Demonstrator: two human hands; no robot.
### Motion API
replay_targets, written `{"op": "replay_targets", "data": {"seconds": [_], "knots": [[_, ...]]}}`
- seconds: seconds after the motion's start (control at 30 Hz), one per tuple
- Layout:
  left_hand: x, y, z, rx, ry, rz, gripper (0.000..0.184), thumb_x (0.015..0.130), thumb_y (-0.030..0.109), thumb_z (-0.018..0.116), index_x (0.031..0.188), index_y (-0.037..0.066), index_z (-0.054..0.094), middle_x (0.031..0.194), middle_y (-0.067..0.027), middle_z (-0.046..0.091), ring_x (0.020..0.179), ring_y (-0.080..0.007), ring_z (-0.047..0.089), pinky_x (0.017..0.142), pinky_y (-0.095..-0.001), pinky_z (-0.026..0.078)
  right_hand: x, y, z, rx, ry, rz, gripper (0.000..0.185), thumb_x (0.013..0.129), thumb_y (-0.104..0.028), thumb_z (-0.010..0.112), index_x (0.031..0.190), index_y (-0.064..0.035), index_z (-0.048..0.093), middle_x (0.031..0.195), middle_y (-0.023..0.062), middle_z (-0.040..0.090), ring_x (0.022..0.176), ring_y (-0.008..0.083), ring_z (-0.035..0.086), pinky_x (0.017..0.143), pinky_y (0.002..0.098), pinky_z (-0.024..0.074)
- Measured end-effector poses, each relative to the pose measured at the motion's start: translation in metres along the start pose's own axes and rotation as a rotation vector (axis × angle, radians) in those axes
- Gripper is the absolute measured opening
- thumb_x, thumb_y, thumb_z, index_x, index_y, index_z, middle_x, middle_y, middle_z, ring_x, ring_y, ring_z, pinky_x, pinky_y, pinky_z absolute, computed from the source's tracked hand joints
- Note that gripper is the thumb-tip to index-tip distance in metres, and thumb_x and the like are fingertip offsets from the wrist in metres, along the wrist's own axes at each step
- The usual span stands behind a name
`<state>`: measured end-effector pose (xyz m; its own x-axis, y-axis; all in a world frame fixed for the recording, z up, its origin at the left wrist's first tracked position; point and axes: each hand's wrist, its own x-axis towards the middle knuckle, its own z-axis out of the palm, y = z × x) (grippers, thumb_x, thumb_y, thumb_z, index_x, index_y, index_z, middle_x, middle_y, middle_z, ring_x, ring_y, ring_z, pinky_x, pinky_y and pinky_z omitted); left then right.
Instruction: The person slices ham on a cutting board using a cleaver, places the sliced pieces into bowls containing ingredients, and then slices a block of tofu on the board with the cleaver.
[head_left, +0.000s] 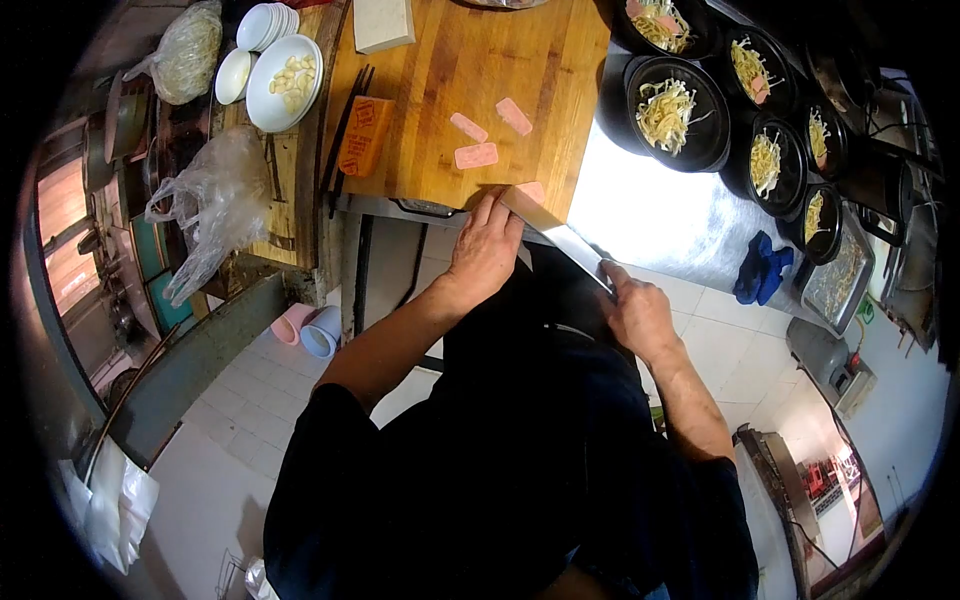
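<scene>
My right hand point(640, 315) is closed round the handle of a kitchen knife point(558, 234), whose blade slants up and left over the near edge of the wooden cutting board point(420, 110). My left hand point(485, 245) is at that edge with its fingers bent together by the blade's far end; whatever they grip is hidden. Just beyond the blade, partly covered by it, lies a pink slice of luncheon meat point(531, 189). Three more slices, one of them a flat luncheon meat slice point(476, 155), rest farther up the board. An orange printed packet point(366, 137) lies to their left.
Several black bowls point(640, 135) holding pale enoki-like strands, some with pink pieces, stand on the metal counter point(640, 205) at right, with a blue cloth point(762, 268). At left are chopsticks point(350, 125), a white plate of garlic cloves point(257, 108) and a plastic bag point(220, 195).
</scene>
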<state>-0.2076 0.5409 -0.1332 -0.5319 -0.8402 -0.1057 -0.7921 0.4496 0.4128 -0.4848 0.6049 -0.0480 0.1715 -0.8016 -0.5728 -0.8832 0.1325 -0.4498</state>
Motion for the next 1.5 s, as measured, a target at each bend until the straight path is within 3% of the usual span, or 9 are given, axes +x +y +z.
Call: {"op": "replay_targets", "data": {"seconds": [0.5,0.7,0.83,0.9,1.03,1.13,1.23,1.33,1.5], "knots": [[0.001,0.001,0.003,0.018,-0.080,-0.014,0.050,0.099,0.007,0.064,0.147,-0.007,0.059,0.156,-0.0251,0.048,0.153,-0.0462,0.041,0.124,-0.0554,0.043,0.038,-0.013,0.012,-0.015,-0.089,0.054,0.048,0.096,-0.009,0.070,0.143,-0.0065,0.064,0.090,0.0272,0.078,0.084,0.0480,0.078,0.078,0.0569,0.0643],[0.001,0.001,-0.018,-0.186,0.099,-0.071,0.043,0.102,0.009,0.067,0.144,0.001,0.065,0.146,-0.0194,0.059,0.138,-0.0400,0.057,0.116,-0.0499,0.051,0.039,-0.015,-0.002,0.094,-0.038,-0.015,0.044,0.098,-0.012,0.073,0.140,-0.0020,0.067,0.096,0.0291,0.078,0.087,0.0475,0.078,0.083,0.0545,0.0645],[0.003,-0.013,-0.015,-0.151,0.217,-0.164,0.037,0.094,0.013,0.080,0.129,0.004,0.072,0.131,-0.0120,0.068,0.122,-0.0368,0.066,0.100,-0.0500,0.058,0.007,-0.009,-0.018,0.347,0.096,0.128,0.044,0.100,-0.017,0.078,0.139,0.0015,0.071,0.093,0.0285,0.078,0.080,0.0409,0.078,0.079,0.0480,0.0628],[0.017,-0.006,-0.016,-0.124,0.224,-0.178,0.036,0.094,0.012,0.080,0.128,0.004,0.072,0.128,-0.0125,0.068,0.121,-0.0367,0.065,0.099,-0.0497,0.058,0.000,0.007,-0.019,0.407,0.114,0.274,0.046,0.101,-0.019,0.080,0.140,0.0039,0.071,0.082,0.0218,0.075,0.069,0.0276,0.072,0.073,0.0407,0.0590],[0.031,-0.007,-0.007,-0.074,0.208,-0.204,0.030,0.091,0.011,0.082,0.119,0.003,0.074,0.123,-0.0154,0.068,0.119,-0.0394,0.064,0.101,-0.0480,0.056,-0.020,0.034,-0.010,0.485,0.225,0.327,0.047,0.100,-0.018,0.082,0.139,0.0064,0.071,0.074,0.0141,0.069,0.068,0.0191,0.064,0.068,0.0376,0.0554],[0.037,-0.009,-0.005,-0.071,0.249,-0.195,0.023,0.088,0.009,0.084,0.107,0.003,0.072,0.112,-0.0161,0.069,0.110,-0.0394,0.067,0.095,-0.0485,0.057,-0.033,0.045,-0.006,0.504,0.218,0.391,0.047,0.100,-0.018,0.082,0.139,0.0064,0.071,0.072,0.0126,0.066,0.065,0.0181,0.061,0.064,0.0375,0.0526],[0.039,-0.020,0.004,-0.207,0.000,-0.294,0.022,0.091,0.010,0.082,0.109,0.003,0.071,0.107,-0.0170,0.072,0.100,-0.0404,0.071,0.089,-0.0514,0.059,-0.044,0.053,0.005,0.539,0.255,0.394,0.044,0.099,-0.017,0.082,0.136,0.0057,0.072,0.069,0.0101,0.061,0.063,0.0157,0.057,0.060,0.0361,0.0491],[0.045,-0.005,-0.019,-0.364,0.043,-0.237,0.020,0.092,0.009,0.080,0.109,0.003,0.070,0.098,-0.0178,0.073,0.092,-0.0412,0.072,0.082,-0.0530,0.058,-0.053,0.055,0.010,0.589,0.278,0.415,0.040,0.099,-0.015,0.082,0.132,0.0058,0.073,0.068,0.0086,0.060,0.063,0.0145,0.056,0.059,0.0352,0.0485],[0.065,-0.002,-0.021,-0.361,0.050,-0.225,0.014,0.091,0.009,0.078,0.102,0.003,0.071,0.099,-0.0175,0.074,0.096,-0.0398,0.072,0.082,-0.0526,0.057,-0.062,0.059,0.015,0.597,0.297,0.384,0.042,0.099,-0.015,0.082,0.134,0.0056,0.072,0.069,0.0086,0.061,0.063,0.0142,0.057,0.061,0.0343,0.0499]]}}
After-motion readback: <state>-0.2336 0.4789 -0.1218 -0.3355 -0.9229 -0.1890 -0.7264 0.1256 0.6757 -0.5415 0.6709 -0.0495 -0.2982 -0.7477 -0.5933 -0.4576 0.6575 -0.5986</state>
